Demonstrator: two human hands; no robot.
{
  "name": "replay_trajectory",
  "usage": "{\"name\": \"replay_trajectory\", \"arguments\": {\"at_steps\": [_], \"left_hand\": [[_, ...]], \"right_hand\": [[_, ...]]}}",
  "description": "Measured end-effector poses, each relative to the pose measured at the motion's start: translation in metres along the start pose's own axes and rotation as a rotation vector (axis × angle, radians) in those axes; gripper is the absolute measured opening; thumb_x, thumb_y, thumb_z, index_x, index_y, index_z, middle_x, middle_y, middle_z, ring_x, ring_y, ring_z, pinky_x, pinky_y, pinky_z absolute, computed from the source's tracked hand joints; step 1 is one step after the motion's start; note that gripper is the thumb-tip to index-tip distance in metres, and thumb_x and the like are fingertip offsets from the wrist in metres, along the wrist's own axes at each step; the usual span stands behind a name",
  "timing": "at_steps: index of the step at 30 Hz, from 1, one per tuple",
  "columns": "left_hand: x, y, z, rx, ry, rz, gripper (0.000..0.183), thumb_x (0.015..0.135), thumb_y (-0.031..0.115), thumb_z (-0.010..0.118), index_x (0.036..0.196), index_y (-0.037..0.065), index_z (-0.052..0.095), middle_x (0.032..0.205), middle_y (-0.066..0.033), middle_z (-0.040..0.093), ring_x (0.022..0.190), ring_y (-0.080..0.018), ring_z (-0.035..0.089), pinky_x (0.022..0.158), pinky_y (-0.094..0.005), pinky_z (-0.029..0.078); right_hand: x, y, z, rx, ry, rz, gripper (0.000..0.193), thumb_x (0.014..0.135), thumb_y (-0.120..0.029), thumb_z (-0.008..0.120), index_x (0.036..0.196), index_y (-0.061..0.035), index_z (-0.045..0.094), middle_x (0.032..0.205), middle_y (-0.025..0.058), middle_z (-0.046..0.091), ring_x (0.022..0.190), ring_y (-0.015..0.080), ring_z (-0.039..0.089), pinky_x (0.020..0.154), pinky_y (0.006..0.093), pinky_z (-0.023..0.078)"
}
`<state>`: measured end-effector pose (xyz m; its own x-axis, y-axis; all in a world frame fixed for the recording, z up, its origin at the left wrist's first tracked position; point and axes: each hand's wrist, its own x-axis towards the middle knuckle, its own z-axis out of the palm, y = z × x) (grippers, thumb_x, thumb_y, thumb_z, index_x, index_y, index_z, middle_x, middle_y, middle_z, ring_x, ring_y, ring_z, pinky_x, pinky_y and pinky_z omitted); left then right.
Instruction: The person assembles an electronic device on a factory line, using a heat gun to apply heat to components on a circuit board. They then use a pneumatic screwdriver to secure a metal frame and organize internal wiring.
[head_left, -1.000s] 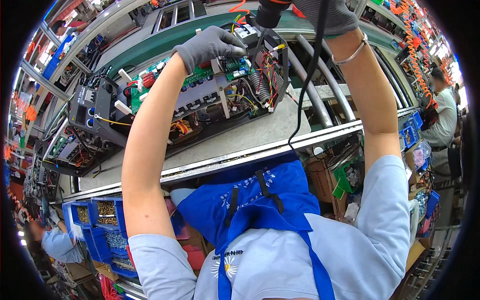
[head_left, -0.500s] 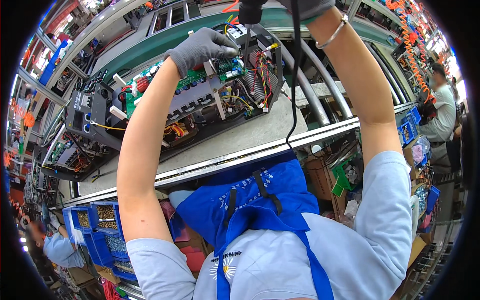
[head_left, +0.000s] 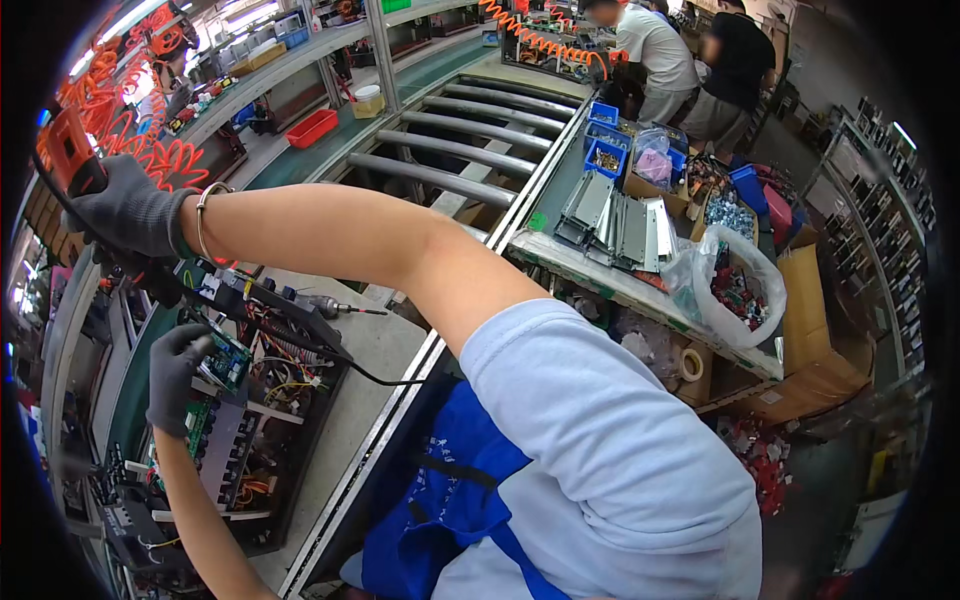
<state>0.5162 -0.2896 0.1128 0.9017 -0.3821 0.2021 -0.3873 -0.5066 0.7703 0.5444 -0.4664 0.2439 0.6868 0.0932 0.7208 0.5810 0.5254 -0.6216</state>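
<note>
My right hand (head_left: 135,208), in a grey glove, is wrapped round a corded power screwdriver (head_left: 72,145) with an orange and black body. It is held upright over the far end of an opened electronic unit, and its tip is hidden. The black cord (head_left: 318,352) loops down across the unit. Below the tool, my gloved left hand (head_left: 175,378) has thumb and fingers drawn together beside a green circuit board (head_left: 228,364); what they pinch, if anything, is hidden. The unit's black chassis (head_left: 312,440) holds coloured wires and a heat sink.
Another driver (head_left: 340,307) lies with its bit pointing right beside the unit. Conveyor rollers (head_left: 460,148) run beyond it. On the right bench are metal brackets (head_left: 630,232), blue bins (head_left: 606,158) and a plastic bag (head_left: 745,290) of parts. Two people (head_left: 735,65) stand behind.
My view has swung to the right, so the unit and both hands now appear farther left. The right hand still grips the screwdriver above the unit; the left stays by the circuit board.
</note>
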Motion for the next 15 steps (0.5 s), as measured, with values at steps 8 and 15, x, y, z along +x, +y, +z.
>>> {"name": "replay_trajectory", "arguments": {"at_steps": [8,15], "left_hand": [[-0.179,0.029,0.083,-0.953,0.672,-0.329,0.031,0.099,0.028,0.052,0.123,0.007,0.053,0.063,0.0070,0.043,0.046,0.0009,0.037,0.038,-0.0141,0.029],[-0.278,-0.052,0.231,-1.597,0.368,-0.904,0.023,0.097,0.021,0.058,0.112,0.004,0.056,0.084,0.0004,0.048,0.071,-0.0078,0.045,0.055,-0.0183,0.041]], "right_hand": [[-0.112,-0.071,-0.030,0.412,-0.043,-0.026,0.029,0.086,-0.028,0.062,0.099,-0.0033,0.054,0.066,0.0065,0.056,0.048,0.0175,0.058,0.044,0.0327,0.050],[-0.269,-0.054,-0.059,0.525,0.136,0.164,0.054,0.088,-0.027,0.063,0.132,-0.0044,0.041,0.087,0.0054,0.057,0.066,0.0138,0.060,0.055,0.0319,0.054]]}}
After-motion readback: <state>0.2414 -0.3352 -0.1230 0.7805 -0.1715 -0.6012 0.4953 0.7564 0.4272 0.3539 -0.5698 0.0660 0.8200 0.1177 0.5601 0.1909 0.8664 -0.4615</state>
